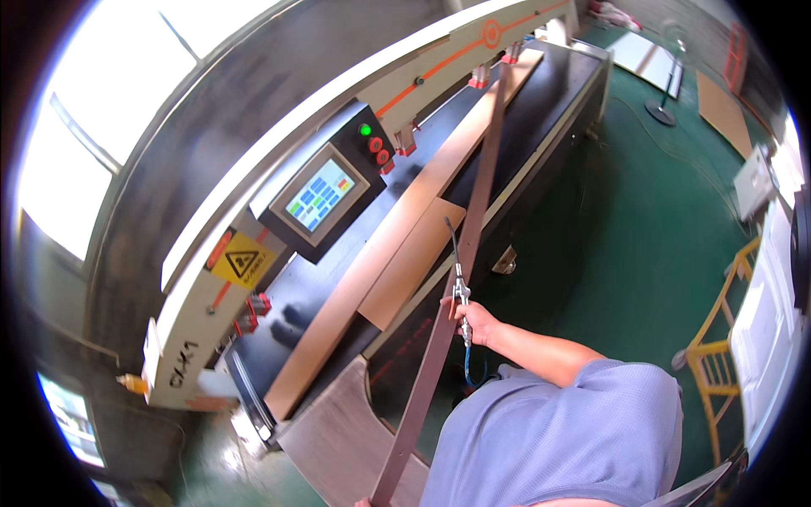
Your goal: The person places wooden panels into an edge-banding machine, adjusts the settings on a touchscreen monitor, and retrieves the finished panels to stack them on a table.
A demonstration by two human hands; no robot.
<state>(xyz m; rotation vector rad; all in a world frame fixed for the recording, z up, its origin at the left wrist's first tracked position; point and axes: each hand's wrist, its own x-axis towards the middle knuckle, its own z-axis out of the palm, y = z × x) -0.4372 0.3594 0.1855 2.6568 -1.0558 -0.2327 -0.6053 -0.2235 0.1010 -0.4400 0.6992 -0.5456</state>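
Shiny metal air gun (460,291); brown strip (432,363) (matt-looking).

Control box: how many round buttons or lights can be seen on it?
3: a green one at the top, a red one just below it, and another red one lowest, all to the upper right of the screen.

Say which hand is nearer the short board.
Right. The right hand is below right of the short board; the left hand is farther below it, at the picture's bottom edge.
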